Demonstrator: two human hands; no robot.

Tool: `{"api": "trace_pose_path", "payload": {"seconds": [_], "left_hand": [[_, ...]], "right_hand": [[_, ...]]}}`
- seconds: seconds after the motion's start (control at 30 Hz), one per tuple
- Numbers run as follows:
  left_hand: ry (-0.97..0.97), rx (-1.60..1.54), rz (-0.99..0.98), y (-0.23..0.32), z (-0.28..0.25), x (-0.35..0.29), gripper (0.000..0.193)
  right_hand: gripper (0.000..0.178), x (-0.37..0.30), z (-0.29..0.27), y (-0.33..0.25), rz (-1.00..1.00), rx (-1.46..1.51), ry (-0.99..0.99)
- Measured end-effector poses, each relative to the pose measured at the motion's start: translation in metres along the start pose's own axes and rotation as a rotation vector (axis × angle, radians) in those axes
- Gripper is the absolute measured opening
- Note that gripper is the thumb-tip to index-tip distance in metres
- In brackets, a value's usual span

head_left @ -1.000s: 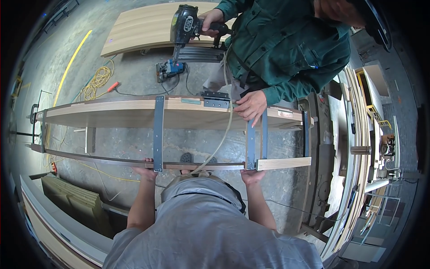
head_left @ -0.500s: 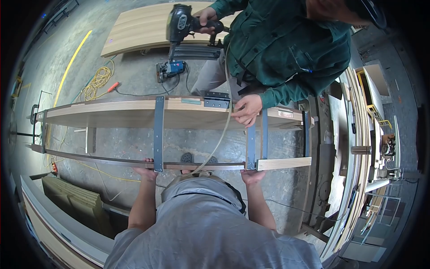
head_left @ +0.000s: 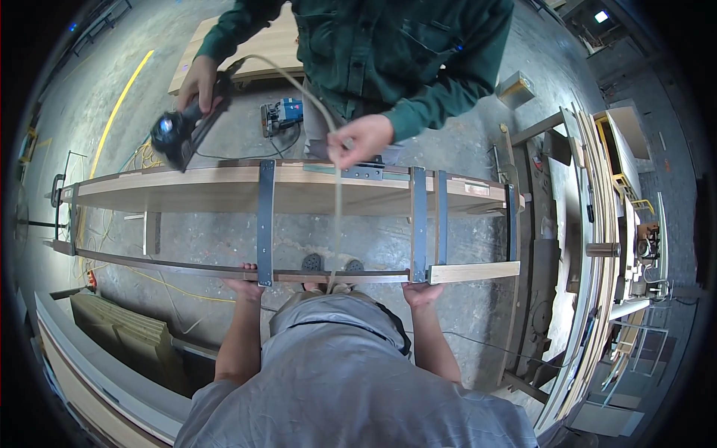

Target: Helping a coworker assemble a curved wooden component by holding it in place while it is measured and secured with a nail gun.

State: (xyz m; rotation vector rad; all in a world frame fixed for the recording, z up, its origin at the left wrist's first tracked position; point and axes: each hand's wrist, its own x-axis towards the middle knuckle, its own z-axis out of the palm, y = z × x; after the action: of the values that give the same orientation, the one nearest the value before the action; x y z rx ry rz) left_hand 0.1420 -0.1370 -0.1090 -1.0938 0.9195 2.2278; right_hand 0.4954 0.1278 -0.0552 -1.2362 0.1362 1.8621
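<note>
My left hand is wrapped around the near wooden rail, beside a dark flat crossbar, with fingertips showing over its top. From beneath, my right hand grips the same rail by another dark crossbar; its fingers are partly hidden. The rail is long, narrow and dark-edged, joined by crossbars to a long wooden panel standing on edge on the far side. Opposite me, a person in a green shirt holds a dark nail gun in one hand and pinches its pale air hose with the other.
A blue power tool lies on the floor beyond the panel. A large wooden board is behind it. Stacked boards stand at my near left; long sheets run along the right. The hose hangs across the frame toward my waist.
The person opposite has moved left and lowered the nail gun toward the panel's left part. Their other hand has shifted left and up, now pinching the hose. My hands have not moved.
</note>
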Motion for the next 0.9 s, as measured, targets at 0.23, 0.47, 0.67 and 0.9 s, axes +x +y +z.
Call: {"api": "trace_pose_path", "payload": {"seconds": [0.23,0.47,0.67,0.9], "left_hand": [[0.012,0.011,0.026,-0.004,-0.001,-0.001,0.077],[-0.004,-0.013,0.027,-0.007,0.007,-0.01,0.074],[-0.006,-0.027,0.023,-0.005,0.007,-0.008,0.074],[0.042,0.01,0.03,-0.003,0.009,-0.008,0.07]], "right_hand": [[0.071,0.001,-0.002,-0.002,0.013,-0.016,-0.03],[0.071,0.004,-0.006,-0.005,-0.013,-0.025,-0.057],[0.066,0.002,-0.001,-0.003,-0.013,-0.011,-0.048],[0.062,-0.001,-0.003,-0.002,-0.011,0.001,-0.028]]}}
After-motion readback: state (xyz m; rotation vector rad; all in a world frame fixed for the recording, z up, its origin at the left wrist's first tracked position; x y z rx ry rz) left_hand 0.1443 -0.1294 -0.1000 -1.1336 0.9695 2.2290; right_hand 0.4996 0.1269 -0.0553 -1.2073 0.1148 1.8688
